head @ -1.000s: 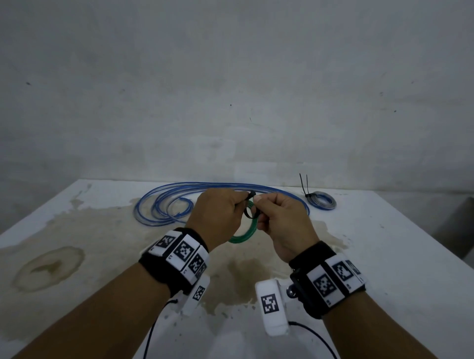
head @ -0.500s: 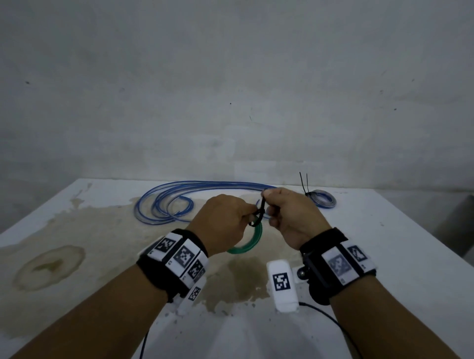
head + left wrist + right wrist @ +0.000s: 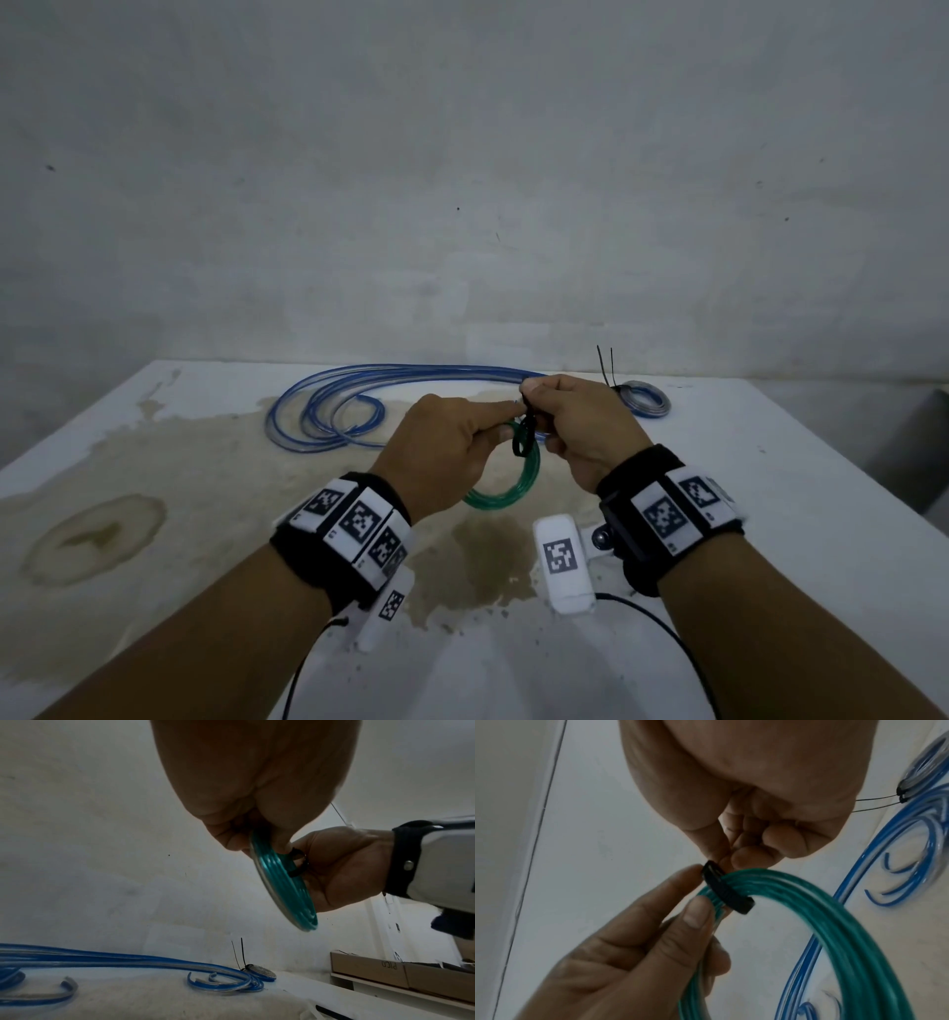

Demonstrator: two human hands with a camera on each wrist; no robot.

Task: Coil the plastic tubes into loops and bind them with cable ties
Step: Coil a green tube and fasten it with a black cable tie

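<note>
A green tube coil hangs above the table between both hands. My left hand pinches the coil at its top, thumb and forefinger beside a black cable tie looped round the strands. My right hand pinches the tie's tail just above the coil, fingers curled. Loose blue tubes lie uncoiled on the table behind.
A small blue-grey coil, bound with two black ties whose tails stick up, lies at the table's far right. The white table is stained brown at the left and centre. Cardboard boxes stand beyond the right edge. A wall rises behind.
My right hand has risen and moved away from me, drawing the tie's tail up; the tie's loop has tightened round the green coil. The left hand keeps its hold.
</note>
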